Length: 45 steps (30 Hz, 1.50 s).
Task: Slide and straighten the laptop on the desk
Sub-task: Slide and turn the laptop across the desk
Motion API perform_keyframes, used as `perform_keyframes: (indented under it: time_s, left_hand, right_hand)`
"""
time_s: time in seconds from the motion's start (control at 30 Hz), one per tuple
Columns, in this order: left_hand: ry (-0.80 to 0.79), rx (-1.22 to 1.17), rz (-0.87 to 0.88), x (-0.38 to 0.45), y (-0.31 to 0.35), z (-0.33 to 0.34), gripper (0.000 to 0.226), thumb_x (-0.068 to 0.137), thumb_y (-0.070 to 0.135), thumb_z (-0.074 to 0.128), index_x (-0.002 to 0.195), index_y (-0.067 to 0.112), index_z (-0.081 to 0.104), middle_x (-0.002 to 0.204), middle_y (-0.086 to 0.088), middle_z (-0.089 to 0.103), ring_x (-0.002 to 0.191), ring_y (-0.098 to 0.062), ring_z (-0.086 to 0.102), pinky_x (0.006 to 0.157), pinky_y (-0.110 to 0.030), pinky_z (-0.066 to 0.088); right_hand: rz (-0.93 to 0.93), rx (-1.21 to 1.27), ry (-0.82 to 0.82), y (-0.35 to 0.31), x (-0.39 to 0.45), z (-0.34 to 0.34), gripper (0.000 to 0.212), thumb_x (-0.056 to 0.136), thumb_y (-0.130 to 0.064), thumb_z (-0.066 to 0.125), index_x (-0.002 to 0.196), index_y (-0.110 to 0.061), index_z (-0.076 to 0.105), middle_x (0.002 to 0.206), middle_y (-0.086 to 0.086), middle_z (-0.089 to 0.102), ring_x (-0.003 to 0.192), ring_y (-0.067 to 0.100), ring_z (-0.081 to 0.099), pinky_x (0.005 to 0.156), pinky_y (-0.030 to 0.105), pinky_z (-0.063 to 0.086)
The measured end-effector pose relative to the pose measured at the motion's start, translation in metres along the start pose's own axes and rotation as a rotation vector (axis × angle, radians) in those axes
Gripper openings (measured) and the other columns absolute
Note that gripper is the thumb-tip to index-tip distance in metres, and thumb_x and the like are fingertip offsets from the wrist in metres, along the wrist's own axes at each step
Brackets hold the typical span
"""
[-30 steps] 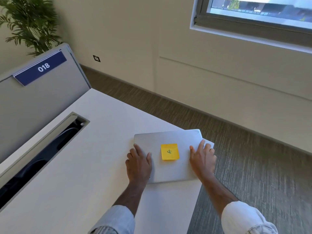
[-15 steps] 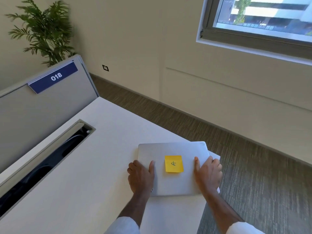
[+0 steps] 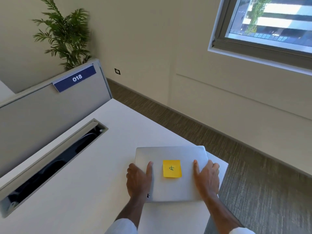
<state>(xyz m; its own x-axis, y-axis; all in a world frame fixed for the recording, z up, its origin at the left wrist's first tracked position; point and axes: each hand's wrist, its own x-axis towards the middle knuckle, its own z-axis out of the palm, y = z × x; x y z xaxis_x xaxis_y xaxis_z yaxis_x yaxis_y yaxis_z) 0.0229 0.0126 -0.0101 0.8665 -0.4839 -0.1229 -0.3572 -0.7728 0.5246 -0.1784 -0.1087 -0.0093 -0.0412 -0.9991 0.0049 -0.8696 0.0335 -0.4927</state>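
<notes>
A closed silver laptop (image 3: 170, 154) lies flat near the right corner of the white desk (image 3: 104, 157), with a yellow sticky note (image 3: 171, 168) on its lid. My left hand (image 3: 139, 179) grips the laptop's left side, thumb on the lid and fingers curled over the edge. On the opposite side, my right hand (image 3: 206, 177) holds the right edge the same way. The laptop's far right corner reaches close to the desk's right edge.
A long cable slot (image 3: 55, 164) is cut into the desk at the left. Behind it stands a grey partition (image 3: 42, 112) with a blue "018" label (image 3: 75, 78), and a potted plant (image 3: 65, 36) behind that. Carpeted floor (image 3: 253, 183) drops away to the right.
Both hands have shifted from lying flat on the lid to gripping the laptop's side edges. The laptop has turned slightly on the desk. The camera view has tilted upward.
</notes>
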Motion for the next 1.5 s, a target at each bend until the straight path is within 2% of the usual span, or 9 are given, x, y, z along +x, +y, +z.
perform_keyframes:
  time_s: [0.17,0.33,0.5,0.67,0.93,1.2,1.5]
  left_hand:
    - [0.059,-0.023,-0.051,0.000,-0.025,-0.028,0.075,0.085,0.076,0.045,0.108,0.006,0.045,0.104,-0.016,0.061,0.096,-0.039,0.063,0.071,-0.045,0.054]
    - [0.125,-0.045,-0.114,-0.001,-0.063,-0.063,0.075,0.084,0.078,0.042,0.108,0.007,0.044,0.105,-0.015,0.061,0.095,-0.037,0.063,0.070,-0.045,0.055]
    - [0.191,-0.059,-0.205,-0.006,-0.109,-0.103,0.078,0.085,0.079,0.041,0.113,0.007,0.045,0.108,-0.014,0.062,0.096,-0.034,0.063,0.069,-0.042,0.053]
    - [0.239,-0.074,-0.290,-0.013,-0.157,-0.140,0.078,0.084,0.079,0.043,0.114,0.007,0.046,0.110,-0.013,0.062,0.099,-0.034,0.063,0.072,-0.044,0.053]
    - [0.283,-0.044,-0.317,-0.024,-0.227,-0.185,0.076,0.083,0.078,0.043,0.113,0.009,0.045,0.112,-0.012,0.061,0.103,-0.034,0.061,0.074,-0.042,0.048]
    - [0.288,-0.029,-0.315,-0.039,-0.293,-0.223,0.072,0.084,0.077,0.045,0.108,0.010,0.045,0.108,-0.012,0.061,0.101,-0.035,0.061,0.075,-0.044,0.051]
    - [0.290,-0.033,-0.393,-0.061,-0.369,-0.253,0.070,0.084,0.077,0.045,0.105,0.011,0.044,0.106,-0.011,0.060,0.102,-0.036,0.061,0.078,-0.046,0.054]
  right_hand:
    - [-0.066,0.032,-0.026,-0.029,-0.015,0.005,0.049,0.093,-0.057,0.048,0.099,-0.009,0.048,0.092,0.002,0.036,0.089,0.037,0.056,0.067,0.045,0.048]
    - [-0.151,0.040,-0.075,-0.066,-0.043,0.013,0.049,0.093,-0.058,0.047,0.100,-0.009,0.048,0.092,0.001,0.035,0.089,0.037,0.058,0.071,0.047,0.050]
    - [-0.250,0.036,-0.137,-0.111,-0.082,0.023,0.051,0.094,-0.056,0.050,0.103,-0.005,0.050,0.098,0.011,0.047,0.090,0.039,0.060,0.070,0.047,0.052]
    - [-0.297,0.063,-0.215,-0.145,-0.130,0.034,0.052,0.095,-0.054,0.051,0.106,-0.003,0.051,0.102,0.015,0.048,0.095,0.040,0.058,0.075,0.050,0.052]
    - [-0.302,0.089,-0.250,-0.166,-0.211,0.055,0.052,0.095,-0.053,0.051,0.104,-0.003,0.049,0.101,0.014,0.047,0.096,0.039,0.057,0.072,0.048,0.054]
    - [-0.307,0.069,-0.233,-0.179,-0.290,0.075,0.050,0.093,-0.051,0.056,0.101,-0.002,0.050,0.096,0.016,0.046,0.090,0.040,0.058,0.064,0.050,0.058]
    - [-0.366,0.041,-0.286,-0.198,-0.362,0.094,0.050,0.094,-0.049,0.056,0.105,0.000,0.052,0.098,0.018,0.048,0.091,0.040,0.058,0.068,0.048,0.056]
